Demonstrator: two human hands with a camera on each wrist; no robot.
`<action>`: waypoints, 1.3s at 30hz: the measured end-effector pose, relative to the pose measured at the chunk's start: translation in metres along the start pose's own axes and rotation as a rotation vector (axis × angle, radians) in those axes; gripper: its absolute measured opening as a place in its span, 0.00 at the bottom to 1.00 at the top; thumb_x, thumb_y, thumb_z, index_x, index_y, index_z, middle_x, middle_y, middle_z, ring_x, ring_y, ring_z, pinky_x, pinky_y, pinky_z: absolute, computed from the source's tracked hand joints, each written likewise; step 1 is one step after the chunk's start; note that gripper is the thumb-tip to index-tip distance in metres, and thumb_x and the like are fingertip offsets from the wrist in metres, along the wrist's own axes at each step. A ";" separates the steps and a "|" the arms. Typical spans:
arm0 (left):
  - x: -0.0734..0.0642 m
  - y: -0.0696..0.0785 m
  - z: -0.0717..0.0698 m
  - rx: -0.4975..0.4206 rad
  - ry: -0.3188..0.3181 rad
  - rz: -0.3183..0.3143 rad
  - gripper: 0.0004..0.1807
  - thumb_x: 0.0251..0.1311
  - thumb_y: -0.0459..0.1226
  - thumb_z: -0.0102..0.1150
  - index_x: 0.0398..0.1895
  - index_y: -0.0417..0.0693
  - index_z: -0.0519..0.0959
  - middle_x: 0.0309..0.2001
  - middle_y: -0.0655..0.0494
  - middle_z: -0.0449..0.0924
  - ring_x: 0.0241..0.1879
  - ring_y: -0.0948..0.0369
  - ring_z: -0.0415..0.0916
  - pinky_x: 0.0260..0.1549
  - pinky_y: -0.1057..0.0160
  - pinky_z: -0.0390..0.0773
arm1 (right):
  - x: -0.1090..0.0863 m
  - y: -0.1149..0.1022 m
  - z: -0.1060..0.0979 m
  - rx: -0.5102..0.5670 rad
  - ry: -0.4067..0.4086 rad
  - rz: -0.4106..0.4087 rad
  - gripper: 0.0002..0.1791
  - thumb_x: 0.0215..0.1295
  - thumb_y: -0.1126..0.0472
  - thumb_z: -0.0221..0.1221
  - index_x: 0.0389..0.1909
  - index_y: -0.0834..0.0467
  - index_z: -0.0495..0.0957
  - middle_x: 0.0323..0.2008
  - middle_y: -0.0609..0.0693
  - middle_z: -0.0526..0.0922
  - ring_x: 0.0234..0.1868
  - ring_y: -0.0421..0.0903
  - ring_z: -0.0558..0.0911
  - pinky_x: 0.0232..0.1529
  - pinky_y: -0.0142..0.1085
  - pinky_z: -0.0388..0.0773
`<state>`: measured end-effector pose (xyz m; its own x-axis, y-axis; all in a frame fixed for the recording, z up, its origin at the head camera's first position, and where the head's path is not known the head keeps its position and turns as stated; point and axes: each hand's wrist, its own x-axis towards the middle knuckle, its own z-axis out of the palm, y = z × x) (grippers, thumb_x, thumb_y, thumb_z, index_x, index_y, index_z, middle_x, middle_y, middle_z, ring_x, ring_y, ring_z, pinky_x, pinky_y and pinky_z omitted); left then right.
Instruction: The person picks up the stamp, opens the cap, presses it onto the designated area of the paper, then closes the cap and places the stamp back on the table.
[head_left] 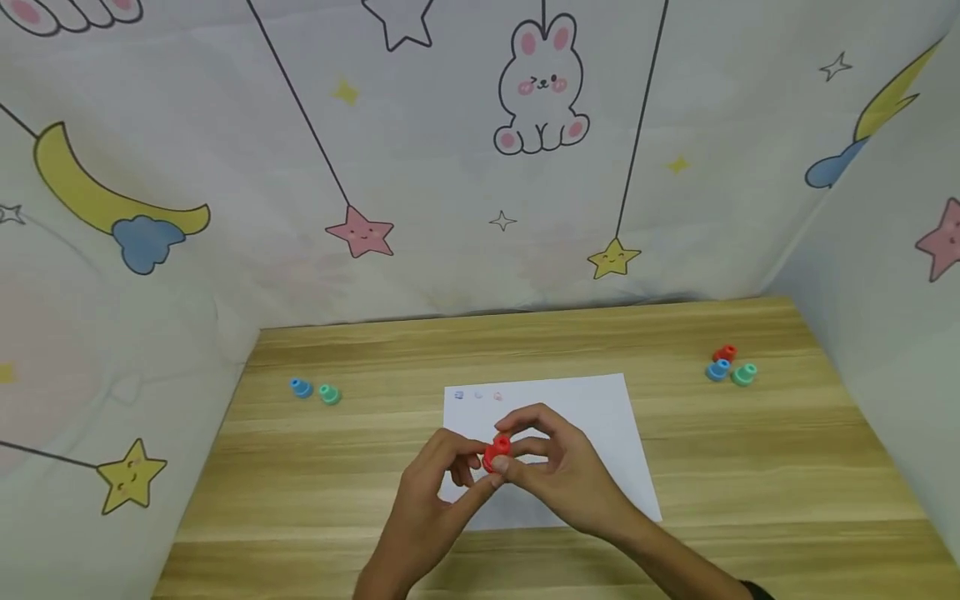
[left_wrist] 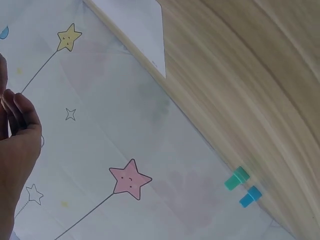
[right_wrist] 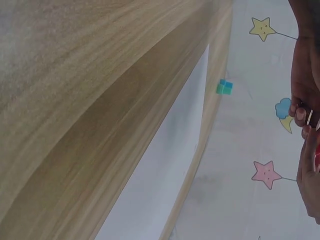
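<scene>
A small red stamp [head_left: 497, 454], knob-topped like the others on the table, is held over the white sheet of paper [head_left: 592, 433]. My left hand [head_left: 438, 492] pinches it from the left with thumb and index finger. From the right, my right hand [head_left: 566, 475] grips the same stamp between thumb and fingers. Whether its cap and body are apart is hidden by the fingertips. Three small faint marks, bluish to reddish, run along the paper's top left. At the right wrist view's edge, part of the red stamp [right_wrist: 318, 150] shows between the hands.
On the table's left stand a blue stamp [head_left: 301, 387] and a green stamp [head_left: 329, 394]. At the right, a red piece [head_left: 725, 354], a blue piece [head_left: 717, 370] and a green piece [head_left: 744, 374] sit close together. A patterned cloth [head_left: 450, 167] walls the wooden table [head_left: 360, 475].
</scene>
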<state>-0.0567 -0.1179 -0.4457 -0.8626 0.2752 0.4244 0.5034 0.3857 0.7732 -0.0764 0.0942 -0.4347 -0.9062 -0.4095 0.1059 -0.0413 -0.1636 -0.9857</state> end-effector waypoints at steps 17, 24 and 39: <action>0.003 -0.006 0.004 0.008 0.032 0.011 0.13 0.66 0.28 0.70 0.49 0.49 0.81 0.41 0.60 0.83 0.34 0.67 0.77 0.35 0.68 0.82 | -0.001 0.009 0.004 -0.430 0.085 -0.063 0.22 0.66 0.59 0.74 0.57 0.47 0.78 0.52 0.46 0.87 0.46 0.42 0.91 0.44 0.35 0.89; 0.005 -0.016 -0.014 0.082 0.117 -0.086 0.12 0.66 0.29 0.71 0.48 0.49 0.82 0.39 0.63 0.83 0.33 0.68 0.78 0.34 0.70 0.82 | -0.004 0.008 0.002 -0.438 0.142 0.002 0.25 0.65 0.62 0.75 0.59 0.41 0.79 0.59 0.41 0.83 0.47 0.41 0.91 0.43 0.34 0.89; 0.015 -0.109 -0.084 0.334 0.297 -0.397 0.10 0.69 0.32 0.68 0.49 0.37 0.84 0.37 0.47 0.87 0.34 0.60 0.80 0.34 0.79 0.75 | -0.007 0.013 -0.011 -0.527 0.167 -0.011 0.17 0.70 0.63 0.70 0.56 0.47 0.81 0.54 0.38 0.85 0.49 0.39 0.87 0.45 0.35 0.87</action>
<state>-0.1290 -0.2296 -0.4839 -0.9406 -0.1862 0.2838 0.0862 0.6778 0.7302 -0.0747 0.1049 -0.4492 -0.9572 -0.2551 0.1365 -0.2173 0.3223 -0.9214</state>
